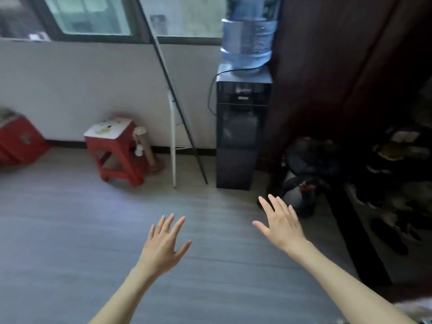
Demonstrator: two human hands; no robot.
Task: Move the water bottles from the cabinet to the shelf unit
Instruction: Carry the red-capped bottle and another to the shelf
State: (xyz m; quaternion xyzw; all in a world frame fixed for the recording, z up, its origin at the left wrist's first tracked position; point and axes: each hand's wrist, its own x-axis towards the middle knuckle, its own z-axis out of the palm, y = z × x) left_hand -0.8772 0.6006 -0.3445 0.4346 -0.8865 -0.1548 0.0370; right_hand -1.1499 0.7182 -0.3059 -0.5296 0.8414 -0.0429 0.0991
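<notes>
Hands extend forward over the grey floor [70, 230], palms down. Left hand [163, 244]: fingers straight and spread, holding nothing. Right hand [281, 224]: same condition, nearer the dark cabinet [339, 66] at right. No small water bottles can be made out; the cabinet's lower contents are too dark to identify. Beyond stands a black dispenser [240, 136] carrying a blue jug [247, 40]; a red stool [117, 150] sits to the left, by the wall.

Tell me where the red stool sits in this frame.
In the head view the red stool stands on the floor at left-centre, against the white wall, left of the black water dispenser.
</notes>
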